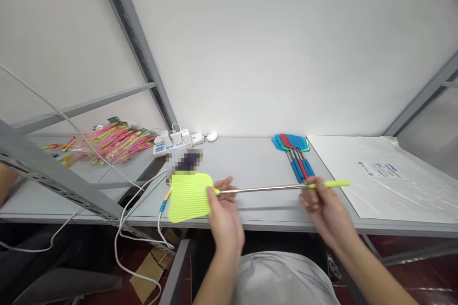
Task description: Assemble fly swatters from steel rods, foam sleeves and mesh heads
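A yellow-green fly swatter [191, 198] with a metal telescopic rod is stretched out level above the front of the shelf. My left hand [225, 214] is closed around the neck, where the ribbed paddle meets the rod, with its thumb on top. Over at the other end, my right hand [324, 205] grips the green handle where it joins the rod. Just behind my right hand lies a stack of fly swatters [298, 157] with blue, red and green paddles and short rods.
White plastic-wrapped sheet with a label [379, 181] lies at the right. Power strip [179, 143] with plugged-in chargers stands at the back left, its white cables [123, 228] hanging over the front edge. Bagged pink and yellow items [114, 140] fill the left shelf, beyond a metal post [64, 176].
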`<state>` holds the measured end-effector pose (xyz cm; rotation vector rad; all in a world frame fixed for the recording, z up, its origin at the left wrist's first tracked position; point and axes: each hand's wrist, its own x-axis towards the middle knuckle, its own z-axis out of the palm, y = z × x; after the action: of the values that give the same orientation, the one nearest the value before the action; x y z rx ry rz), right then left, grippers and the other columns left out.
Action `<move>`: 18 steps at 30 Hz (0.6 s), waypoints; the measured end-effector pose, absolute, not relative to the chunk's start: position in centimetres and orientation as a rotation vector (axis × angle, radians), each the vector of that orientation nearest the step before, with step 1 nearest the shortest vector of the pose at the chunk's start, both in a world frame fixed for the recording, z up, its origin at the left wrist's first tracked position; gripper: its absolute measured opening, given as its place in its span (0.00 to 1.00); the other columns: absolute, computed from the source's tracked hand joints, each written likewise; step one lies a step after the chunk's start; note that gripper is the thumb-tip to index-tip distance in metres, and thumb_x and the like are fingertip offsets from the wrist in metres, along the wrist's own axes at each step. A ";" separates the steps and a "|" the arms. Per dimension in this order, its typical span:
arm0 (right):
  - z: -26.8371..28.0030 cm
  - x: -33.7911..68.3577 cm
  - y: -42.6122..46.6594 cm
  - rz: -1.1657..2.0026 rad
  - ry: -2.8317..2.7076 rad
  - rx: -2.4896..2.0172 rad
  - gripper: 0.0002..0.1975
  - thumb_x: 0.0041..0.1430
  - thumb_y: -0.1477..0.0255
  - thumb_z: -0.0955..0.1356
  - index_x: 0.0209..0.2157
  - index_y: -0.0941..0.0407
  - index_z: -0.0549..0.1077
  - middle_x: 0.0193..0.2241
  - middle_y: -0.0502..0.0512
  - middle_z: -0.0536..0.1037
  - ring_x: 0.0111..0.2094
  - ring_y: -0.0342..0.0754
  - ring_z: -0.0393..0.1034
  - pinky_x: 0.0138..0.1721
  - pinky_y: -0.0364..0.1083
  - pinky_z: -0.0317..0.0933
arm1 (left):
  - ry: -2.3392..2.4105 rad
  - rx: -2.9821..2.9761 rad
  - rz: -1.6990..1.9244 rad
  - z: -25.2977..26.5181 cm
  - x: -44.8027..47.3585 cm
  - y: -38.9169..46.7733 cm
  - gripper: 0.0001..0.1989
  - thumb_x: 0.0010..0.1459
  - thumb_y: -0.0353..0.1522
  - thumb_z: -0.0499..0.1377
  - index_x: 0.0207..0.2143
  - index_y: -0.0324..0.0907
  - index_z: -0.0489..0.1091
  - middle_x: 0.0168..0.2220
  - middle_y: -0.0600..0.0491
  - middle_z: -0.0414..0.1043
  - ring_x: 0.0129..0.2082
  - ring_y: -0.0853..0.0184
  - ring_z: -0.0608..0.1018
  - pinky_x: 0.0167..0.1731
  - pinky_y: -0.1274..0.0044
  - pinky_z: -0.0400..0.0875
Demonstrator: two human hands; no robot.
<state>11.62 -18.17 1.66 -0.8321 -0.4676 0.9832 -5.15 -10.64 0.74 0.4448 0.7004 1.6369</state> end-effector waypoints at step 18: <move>0.7 5.3 -13.1 1.248 -0.731 -0.783 0.12 0.61 0.60 0.68 0.38 0.54 0.77 0.19 0.46 0.63 0.22 0.40 0.56 0.27 0.43 0.55 | 0.658 0.501 1.510 1.3 -3.0 -9.8 0.18 0.62 0.49 0.53 0.37 0.44 0.66 0.39 0.47 0.79 0.38 0.60 0.80 0.41 0.67 0.71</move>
<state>5.26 -13.07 0.71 -0.7832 -0.7306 1.2477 -2.97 -9.83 1.33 0.5007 0.6579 1.5104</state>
